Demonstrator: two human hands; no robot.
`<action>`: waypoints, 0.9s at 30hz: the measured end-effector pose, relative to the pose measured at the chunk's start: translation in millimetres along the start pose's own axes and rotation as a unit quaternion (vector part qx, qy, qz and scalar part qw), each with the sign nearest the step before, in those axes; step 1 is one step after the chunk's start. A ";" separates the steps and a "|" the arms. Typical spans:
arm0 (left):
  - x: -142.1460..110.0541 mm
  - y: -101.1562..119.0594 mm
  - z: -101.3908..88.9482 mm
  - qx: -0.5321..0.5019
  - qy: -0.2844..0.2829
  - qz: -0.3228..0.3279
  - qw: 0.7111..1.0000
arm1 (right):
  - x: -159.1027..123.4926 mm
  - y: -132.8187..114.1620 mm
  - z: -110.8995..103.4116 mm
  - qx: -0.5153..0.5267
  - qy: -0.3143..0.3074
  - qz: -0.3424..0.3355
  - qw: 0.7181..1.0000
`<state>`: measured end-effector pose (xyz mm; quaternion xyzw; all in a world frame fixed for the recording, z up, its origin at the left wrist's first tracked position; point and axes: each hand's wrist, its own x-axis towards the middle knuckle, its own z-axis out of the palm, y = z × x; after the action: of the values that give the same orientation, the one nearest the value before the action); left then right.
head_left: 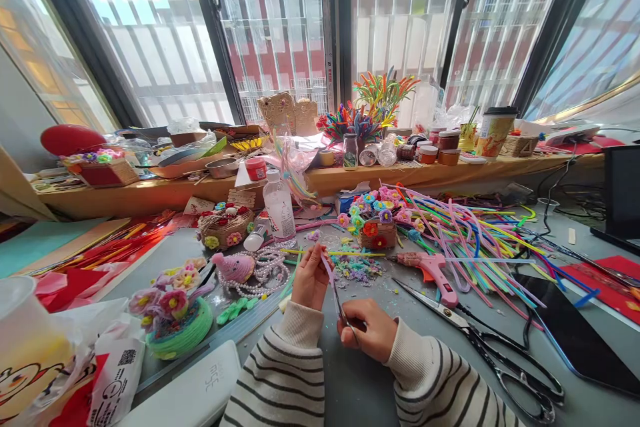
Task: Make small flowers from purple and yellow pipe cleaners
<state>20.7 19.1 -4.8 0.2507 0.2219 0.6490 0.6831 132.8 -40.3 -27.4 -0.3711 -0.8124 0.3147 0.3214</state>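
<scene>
My left hand (307, 279) is closed in a pinch on a pale purple pipe cleaner (327, 267) that stands up from the fingertips. My right hand (371, 325) is wrapped round the handles of small scissors (339, 305), whose blades point up at the pipe cleaner; I cannot tell whether they touch it. Just beyond my hands lies a pile of small coloured fuzzy clippings (356, 268). To the right are a pink hot glue gun (433, 273) and large black-handled scissors (467, 330), lying open.
A bunch of coloured pipe cleaners (480, 247) spreads at the right, near a dark phone (575, 330). A bottle (280, 210), bead strings (267, 273), a fuzzy flower pot (180, 327) and a white power bank (193, 390) lie left. Flower baskets and jars line the back.
</scene>
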 end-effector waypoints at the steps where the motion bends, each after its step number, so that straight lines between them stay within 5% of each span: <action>1: 0.2 -0.5 0.1 0.002 -0.002 -0.001 1.000 | 0.1 -0.2 -0.2 0.001 0.002 0.003 1.000; 21: 1.9 2.8 -1.5 -0.010 0.062 0.054 0.997 | 2.9 5.6 -3.2 0.038 0.112 0.058 0.991; 27: 1.5 2.0 -1.2 -0.007 0.022 0.030 0.999 | 0.8 5.4 -0.9 0.034 0.034 0.040 0.998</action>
<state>18.6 20.7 -4.4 0.2387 0.2247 0.6761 0.6599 135.2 -36.5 -30.7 -0.4021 -0.7745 0.3421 0.3485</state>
